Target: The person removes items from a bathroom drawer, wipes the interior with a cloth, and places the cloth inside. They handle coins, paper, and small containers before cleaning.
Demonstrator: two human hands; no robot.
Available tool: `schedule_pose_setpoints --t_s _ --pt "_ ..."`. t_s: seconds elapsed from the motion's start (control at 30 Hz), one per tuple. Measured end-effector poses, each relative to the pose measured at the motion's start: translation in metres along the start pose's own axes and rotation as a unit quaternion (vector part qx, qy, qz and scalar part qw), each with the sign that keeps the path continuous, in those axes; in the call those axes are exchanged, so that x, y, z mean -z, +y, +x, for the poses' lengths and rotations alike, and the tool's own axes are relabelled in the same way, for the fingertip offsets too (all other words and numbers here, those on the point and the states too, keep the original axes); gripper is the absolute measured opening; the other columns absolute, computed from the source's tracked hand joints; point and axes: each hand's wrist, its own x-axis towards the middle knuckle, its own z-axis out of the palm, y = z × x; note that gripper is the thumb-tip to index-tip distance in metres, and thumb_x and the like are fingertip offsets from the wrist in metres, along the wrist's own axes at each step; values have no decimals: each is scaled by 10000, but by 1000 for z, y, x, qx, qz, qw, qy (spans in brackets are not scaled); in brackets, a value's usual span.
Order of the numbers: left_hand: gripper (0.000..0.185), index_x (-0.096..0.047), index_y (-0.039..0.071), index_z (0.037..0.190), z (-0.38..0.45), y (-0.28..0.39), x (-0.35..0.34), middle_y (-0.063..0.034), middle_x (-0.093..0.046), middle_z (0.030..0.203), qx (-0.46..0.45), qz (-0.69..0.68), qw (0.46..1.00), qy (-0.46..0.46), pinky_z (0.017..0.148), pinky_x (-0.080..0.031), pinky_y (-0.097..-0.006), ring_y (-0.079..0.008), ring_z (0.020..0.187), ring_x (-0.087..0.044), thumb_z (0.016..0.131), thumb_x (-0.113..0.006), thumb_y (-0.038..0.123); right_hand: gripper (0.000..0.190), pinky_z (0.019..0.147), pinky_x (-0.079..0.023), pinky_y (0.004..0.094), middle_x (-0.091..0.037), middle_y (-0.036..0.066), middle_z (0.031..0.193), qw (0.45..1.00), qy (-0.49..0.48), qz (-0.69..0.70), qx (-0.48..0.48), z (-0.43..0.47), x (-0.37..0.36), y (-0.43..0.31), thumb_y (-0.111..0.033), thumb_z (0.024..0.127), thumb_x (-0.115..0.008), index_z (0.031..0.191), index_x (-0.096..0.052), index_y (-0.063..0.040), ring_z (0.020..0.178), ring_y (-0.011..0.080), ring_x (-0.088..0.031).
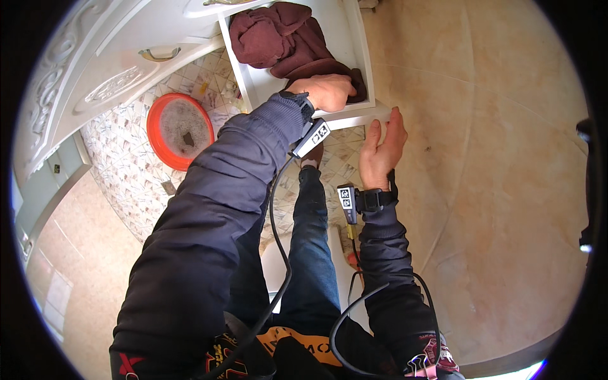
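Observation:
A white drawer point(241, 81) is pulled out from a white cabinet at the top of the view. Crumpled maroon cloth point(261, 40) fills much of its left and middle, with a narrower end trailing to the front right inner corner. On that end rests my left hand point(327, 92), fingers curled onto the fabric and partly hidden. My right hand point(384, 154) is raised just outside the drawer's front right corner, thumb and fingers apart and nothing in it. Its fingertips come close to the front panel; whether they touch it I cannot tell.
On the tiled floor point(118, 128) at left stands an orange-red basin point(159, 159) of foamy water. A carved white cabinet door point(109, 71) with a metal handle point(160, 55) is above it. A beige wall point(498, 166) rises at right. Black cables point(280, 237) run from both wrist devices.

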Motion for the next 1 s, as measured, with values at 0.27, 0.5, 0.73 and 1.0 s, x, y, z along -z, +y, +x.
schedule_pose_setpoints --t_s 0.27,0.5,0.73,1.0 --pt "594 -516 16 1409 1 5 3 -175 -534 1430 22 -59 998 13 1103 -397 -365 -339 1324 -500 818 -452 17 584 1060 -341 532 -423 341 1399 995 13 -86 51 1 -3 -2 -181 972 -563 1422 -348 122 1239 486 -409" --pt "571 -547 63 1398 -31 -14 5 -157 -533 1439 72 -46 996 24 1108 -390 -349 -311 1334 -496 836 -450 32 562 1039 -354 528 -439 322 1376 992 7 -104 76 1 -1 5 -139 968 -549 1431 -349 111 1196 475 -431" --pt "593 -541 26 1386 -29 -16 3 -183 -542 1420 66 -102 993 6 1057 -429 -347 -339 1292 -528 801 -462 -25 539 1018 -370 522 -452 305 1366 988 39 -104 106 3 -5 13 -107 970 -526 1439 -355 95 1175 467 -440" --pt "567 -571 -29 1333 4 1 -9 -229 -574 1364 30 -148 987 59 1078 -415 -367 -358 1294 -527 782 -438 -27 534 1015 -375 518 -459 301 1356 988 11 -104 112 2 -1 13 -95 966 -534 1438 -362 86 1179 461 -446"
